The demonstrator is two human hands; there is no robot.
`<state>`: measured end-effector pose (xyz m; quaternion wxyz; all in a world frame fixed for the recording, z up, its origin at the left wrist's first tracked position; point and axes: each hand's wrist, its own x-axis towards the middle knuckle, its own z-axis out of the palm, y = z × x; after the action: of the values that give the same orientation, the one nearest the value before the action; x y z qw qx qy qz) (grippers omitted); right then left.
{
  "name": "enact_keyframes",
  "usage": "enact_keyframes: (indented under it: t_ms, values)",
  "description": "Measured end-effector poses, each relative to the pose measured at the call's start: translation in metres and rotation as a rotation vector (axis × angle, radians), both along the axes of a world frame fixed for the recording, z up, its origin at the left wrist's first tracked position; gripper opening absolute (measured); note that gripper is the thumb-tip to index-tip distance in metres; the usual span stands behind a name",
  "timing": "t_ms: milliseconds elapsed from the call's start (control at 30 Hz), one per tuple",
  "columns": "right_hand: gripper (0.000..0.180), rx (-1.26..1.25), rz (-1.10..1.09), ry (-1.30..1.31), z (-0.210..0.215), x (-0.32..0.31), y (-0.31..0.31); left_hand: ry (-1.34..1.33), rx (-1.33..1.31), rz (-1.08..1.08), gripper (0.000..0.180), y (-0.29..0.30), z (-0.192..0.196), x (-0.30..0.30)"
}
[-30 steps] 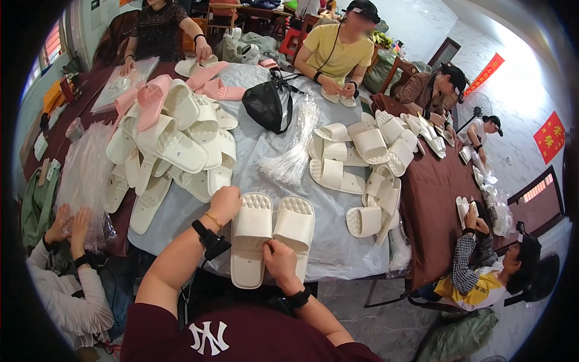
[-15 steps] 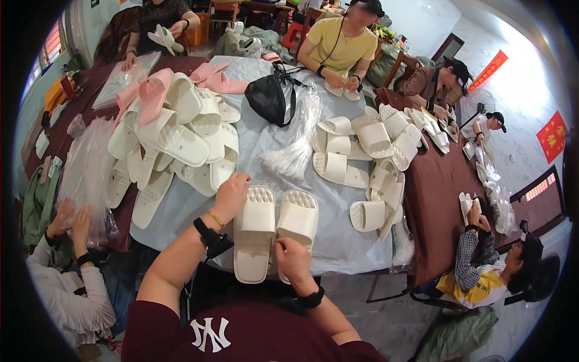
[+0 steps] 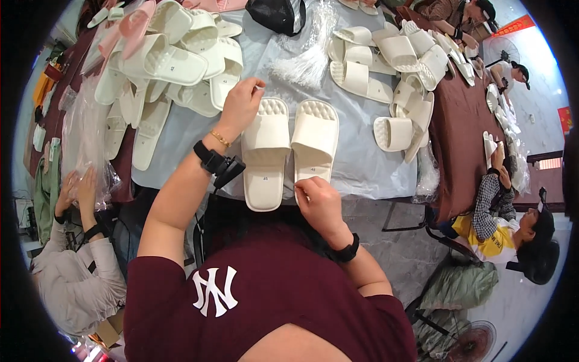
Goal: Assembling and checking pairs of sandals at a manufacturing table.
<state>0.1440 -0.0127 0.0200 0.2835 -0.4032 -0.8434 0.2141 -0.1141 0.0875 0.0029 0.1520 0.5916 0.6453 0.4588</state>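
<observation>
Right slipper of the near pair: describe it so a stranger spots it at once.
Find the pale-sheeted table, then its near edge by the maroon shirt. The cream right slipper is there, beside the matching left slipper. Only it has the right hand at its heel; the left hand is by the other's toe.

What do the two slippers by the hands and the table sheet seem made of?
The two slippers: probably moulded foam or soft plastic, matte, with smooth straps and rounded bumps. The table sheet: likely thin plastic film, from its sheen and wrinkles.
</observation>
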Motion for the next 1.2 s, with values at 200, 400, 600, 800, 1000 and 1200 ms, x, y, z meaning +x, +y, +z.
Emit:
enact_keyframes:
  t_ms: [200, 400, 600, 800, 1000, 1200]
  values:
    - [0.005, -0.051, 0.154, -0.034, -0.010, -0.013, -0.012, -0.043, -0.010, -0.063, 0.017, 0.002, 0.000, 0.010]
    - [0.005, 0.041, 0.216, -0.028, -0.012, -0.014, 0.004, -0.055, -0.012, -0.127, 0.018, 0.017, -0.002, 0.019]
    - [0.007, 0.205, 0.098, -0.060, -0.030, -0.006, 0.041, -0.085, -0.108, -0.267, 0.017, 0.041, -0.004, 0.039]
    - [0.006, 0.292, 0.076, -0.005, -0.039, -0.007, 0.063, 0.022, -0.198, -0.408, 0.022, 0.060, -0.012, 0.064]
    - [0.007, 0.280, 0.070, -0.040, -0.045, -0.006, 0.060, 0.057, -0.399, -0.449, 0.027, 0.074, -0.019, 0.082]
    - [0.008, 0.311, 0.079, -0.044, -0.049, -0.002, 0.057, 0.176, -0.540, -0.428, 0.037, 0.074, -0.010, 0.097]
